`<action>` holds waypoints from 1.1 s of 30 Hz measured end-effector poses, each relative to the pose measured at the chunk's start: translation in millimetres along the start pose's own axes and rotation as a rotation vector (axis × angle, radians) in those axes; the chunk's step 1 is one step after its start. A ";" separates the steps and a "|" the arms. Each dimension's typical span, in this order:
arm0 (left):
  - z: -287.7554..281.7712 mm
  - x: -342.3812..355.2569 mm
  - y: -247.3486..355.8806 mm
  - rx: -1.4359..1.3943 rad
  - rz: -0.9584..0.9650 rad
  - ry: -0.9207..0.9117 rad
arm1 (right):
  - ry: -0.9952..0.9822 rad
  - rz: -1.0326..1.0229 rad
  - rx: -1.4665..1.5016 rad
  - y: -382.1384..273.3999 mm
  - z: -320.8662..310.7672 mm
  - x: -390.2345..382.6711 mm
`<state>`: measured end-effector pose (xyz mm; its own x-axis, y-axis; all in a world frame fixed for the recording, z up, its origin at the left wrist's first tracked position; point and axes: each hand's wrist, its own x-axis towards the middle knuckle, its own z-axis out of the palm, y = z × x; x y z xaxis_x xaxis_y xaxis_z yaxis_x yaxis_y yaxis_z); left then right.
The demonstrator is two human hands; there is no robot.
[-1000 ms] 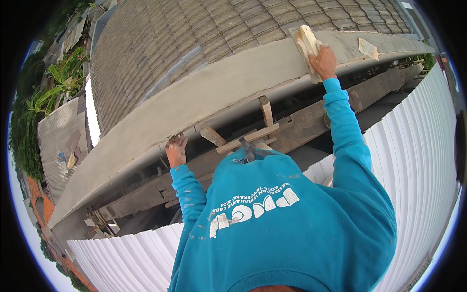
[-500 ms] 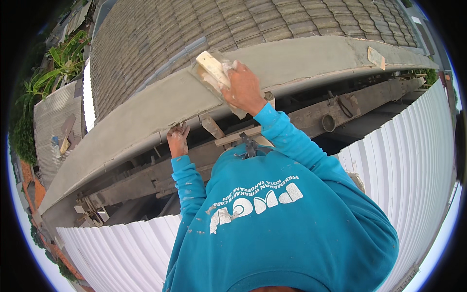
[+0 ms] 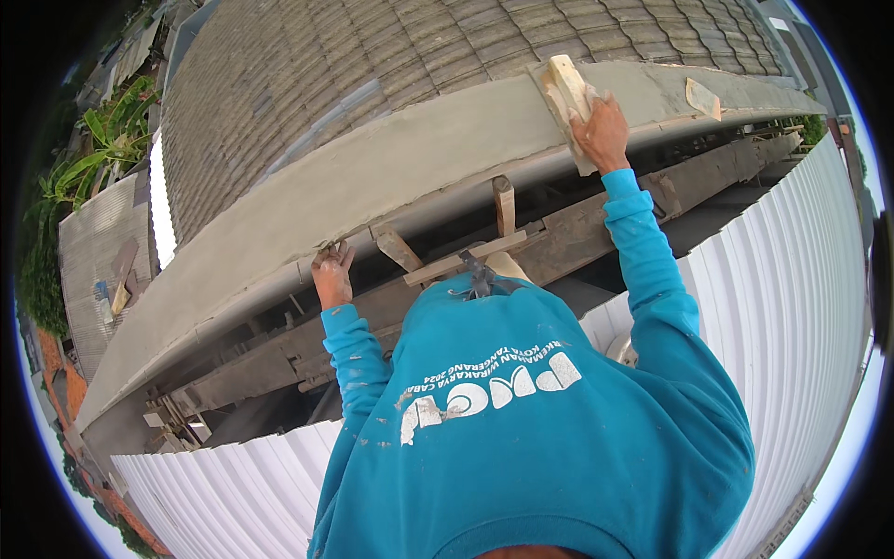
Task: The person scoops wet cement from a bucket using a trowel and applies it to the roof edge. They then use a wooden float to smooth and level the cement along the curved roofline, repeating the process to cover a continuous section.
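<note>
Gripped in my right hand (image 3: 603, 130) is a plastering float (image 3: 568, 93), a flat board with a pale block handle. Its face lies against a strip of smooth grey mortar (image 3: 419, 149) that runs along the roof's edge. Farther left, my left hand (image 3: 333, 274) rests at the strip's lower edge with its fingers curled over the rim. Whether those fingers hold a bit of mortar is too small to tell. A small flat scraper-like plate (image 3: 703, 99) lies on the mortar at the right.
Roof tiles (image 3: 391, 56) rise beyond the strip. Below it are timber beams (image 3: 596, 224), short wooden props (image 3: 505, 205) and dark gaps. White corrugated sheeting (image 3: 782, 261) spreads at the right and lower left. Tools lie on a lower grey roof (image 3: 102, 252) at far left.
My right hand has slid the float to the right along the mortar strip, and that arm is now stretched farther out. My left hand stays at nearly the same spot on the edge.
</note>
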<state>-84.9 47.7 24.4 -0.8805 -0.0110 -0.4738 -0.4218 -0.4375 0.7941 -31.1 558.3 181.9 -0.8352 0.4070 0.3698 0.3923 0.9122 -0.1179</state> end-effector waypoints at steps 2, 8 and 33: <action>1.1 3.4 -0.2 0.010 0.000 0.006 | -0.005 0.173 -0.141 102.0 -3.6 15.5; 6.6 2.4 4.4 0.044 -0.015 0.042 | -0.123 0.326 -0.082 191.5 -9.8 32.3; 6.4 5.6 19.5 0.140 -0.056 0.010 | 0.006 0.121 0.002 86.2 13.9 46.5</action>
<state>-99.5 44.9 39.7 -0.8531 0.0005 -0.5217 -0.4964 -0.3081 0.8115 -41.5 656.5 176.1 -0.7792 0.5140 0.3586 0.4894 0.8565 -0.1641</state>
